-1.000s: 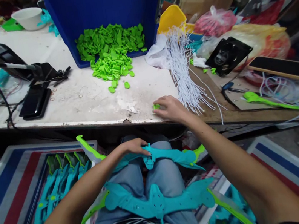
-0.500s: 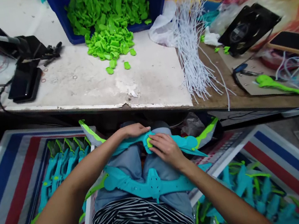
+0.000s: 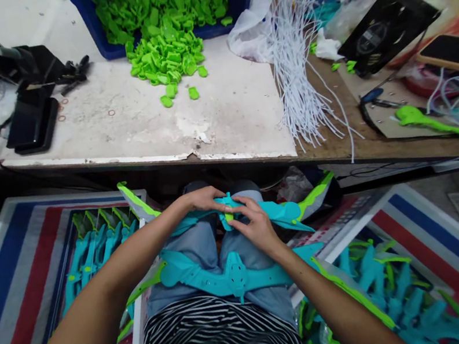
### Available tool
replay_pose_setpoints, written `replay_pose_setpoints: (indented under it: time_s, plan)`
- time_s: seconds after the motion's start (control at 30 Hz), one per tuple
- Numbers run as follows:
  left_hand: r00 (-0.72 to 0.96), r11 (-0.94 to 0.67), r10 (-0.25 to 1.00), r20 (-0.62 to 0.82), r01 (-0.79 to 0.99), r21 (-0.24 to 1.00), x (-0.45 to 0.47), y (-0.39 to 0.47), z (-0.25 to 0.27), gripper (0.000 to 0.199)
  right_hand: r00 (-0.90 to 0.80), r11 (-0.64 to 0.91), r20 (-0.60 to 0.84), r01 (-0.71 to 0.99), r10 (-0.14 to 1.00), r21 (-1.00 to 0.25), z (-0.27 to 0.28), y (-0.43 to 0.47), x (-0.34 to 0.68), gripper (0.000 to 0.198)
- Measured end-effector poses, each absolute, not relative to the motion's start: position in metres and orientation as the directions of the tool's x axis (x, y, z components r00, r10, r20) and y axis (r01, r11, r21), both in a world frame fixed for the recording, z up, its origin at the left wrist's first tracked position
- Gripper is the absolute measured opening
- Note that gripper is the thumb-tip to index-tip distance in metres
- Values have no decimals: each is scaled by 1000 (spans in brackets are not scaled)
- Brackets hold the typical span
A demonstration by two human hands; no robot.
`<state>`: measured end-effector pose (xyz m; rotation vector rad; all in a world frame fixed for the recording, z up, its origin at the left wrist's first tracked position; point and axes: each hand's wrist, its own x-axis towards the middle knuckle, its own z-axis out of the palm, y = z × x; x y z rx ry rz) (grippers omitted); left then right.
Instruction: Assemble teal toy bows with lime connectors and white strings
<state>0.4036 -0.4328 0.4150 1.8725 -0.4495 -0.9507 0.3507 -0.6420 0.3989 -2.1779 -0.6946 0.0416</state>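
Across my knees lies a teal plastic toy bow (image 3: 280, 210) with green-and-grey ends. At its centre sits a small green plastic piece (image 3: 229, 217), partly hidden by fingers. My left hand (image 3: 206, 199) grips the bow's middle from the left, its fingertips at the green piece. From the right, my right hand (image 3: 256, 221) pinches around that piece with thumb and fingers. A second teal bow half (image 3: 237, 276) rests on my lap nearer my body, its inner side with small holes facing up.
Loose green pieces (image 3: 166, 59) spill from a blue bin (image 3: 112, 49) onto the bench (image 3: 138, 128). White cords (image 3: 297, 66) hang over its edge. Crates of bow parts stand left (image 3: 92, 248) and right (image 3: 399, 278). A black fan (image 3: 388, 31) and phone (image 3: 458, 54) lie right.
My left fingertips have come in over the green piece. My right hand has changed from lying flat beside it to an arched pinch. The view has shifted slightly.
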Motion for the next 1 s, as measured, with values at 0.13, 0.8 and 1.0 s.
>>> replay_pose_setpoints:
  time_s: [0.13, 0.8, 1.0]
  plan:
    - [666, -504, -614, -424, 82, 860, 400, -435, 416, 47, 907, -618, 70, 337, 415, -710, 399, -637, 354, 47]
    - [907, -861, -420, -30, -387, 331, 313, -461, 420, 47, 734, -554, 375, 676, 566, -486, 502, -616, 442, 26]
    - [938, -820, -348, 4, -306, 484, 296, -467, 415, 47, 784, -716, 334, 616, 522, -328, 509, -503, 568, 30]
